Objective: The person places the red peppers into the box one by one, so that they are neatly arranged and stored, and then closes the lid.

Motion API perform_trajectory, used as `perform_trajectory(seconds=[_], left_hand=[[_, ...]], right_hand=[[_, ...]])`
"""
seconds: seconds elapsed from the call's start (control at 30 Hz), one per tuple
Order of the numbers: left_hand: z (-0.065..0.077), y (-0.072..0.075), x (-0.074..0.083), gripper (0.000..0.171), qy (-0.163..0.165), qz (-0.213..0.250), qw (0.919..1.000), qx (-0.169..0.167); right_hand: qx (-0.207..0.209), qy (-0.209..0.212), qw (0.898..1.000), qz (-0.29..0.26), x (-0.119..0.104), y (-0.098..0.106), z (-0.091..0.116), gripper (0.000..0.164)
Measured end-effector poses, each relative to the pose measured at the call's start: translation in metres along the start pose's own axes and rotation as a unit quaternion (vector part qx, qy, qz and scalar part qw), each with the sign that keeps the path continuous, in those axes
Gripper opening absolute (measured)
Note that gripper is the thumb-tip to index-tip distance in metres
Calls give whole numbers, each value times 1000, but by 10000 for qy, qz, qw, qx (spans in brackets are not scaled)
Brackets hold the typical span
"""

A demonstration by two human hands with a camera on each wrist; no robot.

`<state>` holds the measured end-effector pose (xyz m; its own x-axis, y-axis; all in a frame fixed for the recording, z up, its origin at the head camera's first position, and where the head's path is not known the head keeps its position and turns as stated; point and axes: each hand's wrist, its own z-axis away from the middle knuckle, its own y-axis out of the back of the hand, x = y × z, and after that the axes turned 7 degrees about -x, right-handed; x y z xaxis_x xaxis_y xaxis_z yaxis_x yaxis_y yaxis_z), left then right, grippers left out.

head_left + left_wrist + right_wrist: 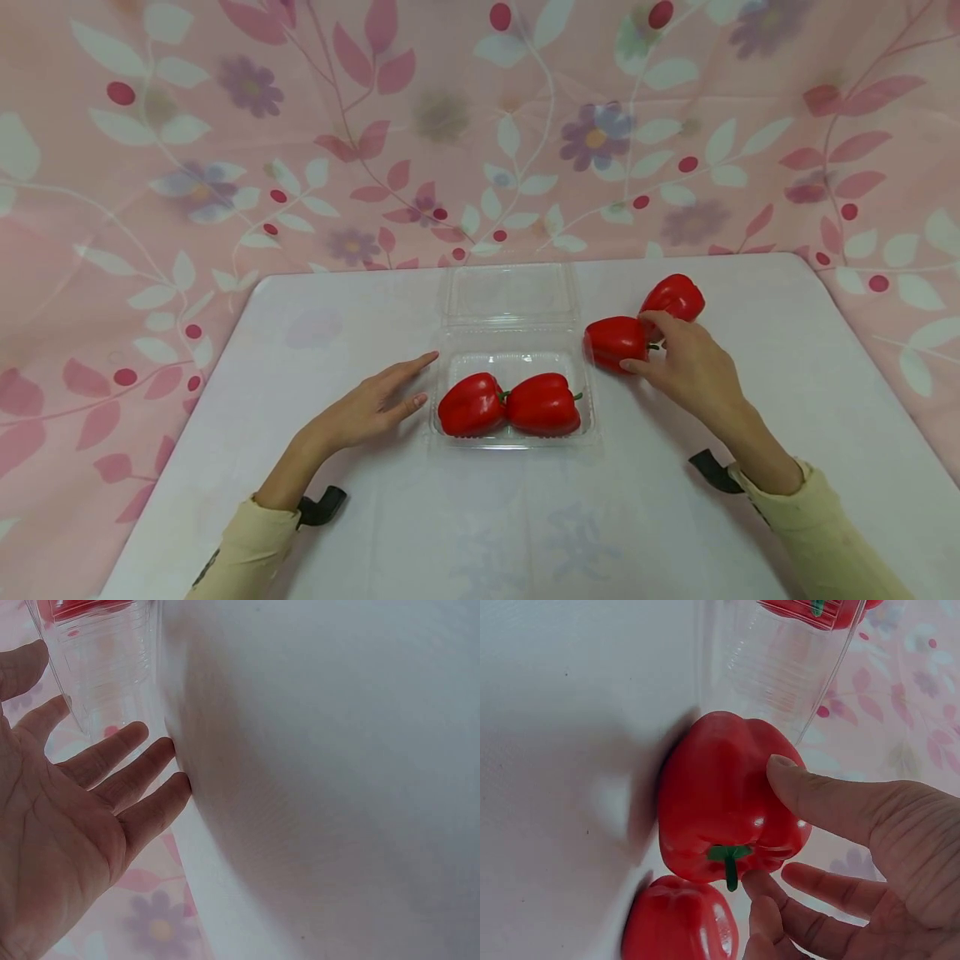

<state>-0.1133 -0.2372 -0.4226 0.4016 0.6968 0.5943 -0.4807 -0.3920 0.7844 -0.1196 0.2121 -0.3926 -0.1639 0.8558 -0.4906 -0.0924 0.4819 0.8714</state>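
My right hand point(697, 367) grips a red bell pepper point(611, 343) with a green stem, lying on its side just right of the clear plastic box point(517, 362). In the right wrist view the thumb presses one side of that pepper, and the fingertips are by its stem end. Behind it, close to my fingers, lies another red bell pepper point(678, 293). Inside the box, a left pepper point(468, 406) and a right pepper point(542, 406) lie side by side. My left hand point(367, 412) holds nothing, its fingers extended beside the box's left wall.
The box's clear lid point(510, 293) is folded back flat toward the far edge of the white table point(360, 533). A pink floral cloth point(420, 108) hangs behind the table. Black mounts sit at the left wrist point(322, 506) and the right wrist point(714, 472).
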Motion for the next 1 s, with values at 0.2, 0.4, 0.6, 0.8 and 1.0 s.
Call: perform_trajectory(seconds=[0.2,0.4,0.6,0.8,1.0], left_hand=[[1,-2,-1,64,-36,-5,10000,53],[1,-3,-2,64,-85,-11,9999,86],[1,-3,-3,64,-81,-30,9999,68],[2,-2,-1,65,8,32,10000,73],[2,-1,1,65,15,58,10000,62]], right_hand=[[-137,44,9999,10,1,-2,-4,80],[-135,70,9999,3,2,-3,-6,79],[-181,27,9998,-36,1,-3,-6,74],[-199,-4,9998,-94,0,0,-4,73],[-145,-49,9997,-167,-2,8,0,73]])
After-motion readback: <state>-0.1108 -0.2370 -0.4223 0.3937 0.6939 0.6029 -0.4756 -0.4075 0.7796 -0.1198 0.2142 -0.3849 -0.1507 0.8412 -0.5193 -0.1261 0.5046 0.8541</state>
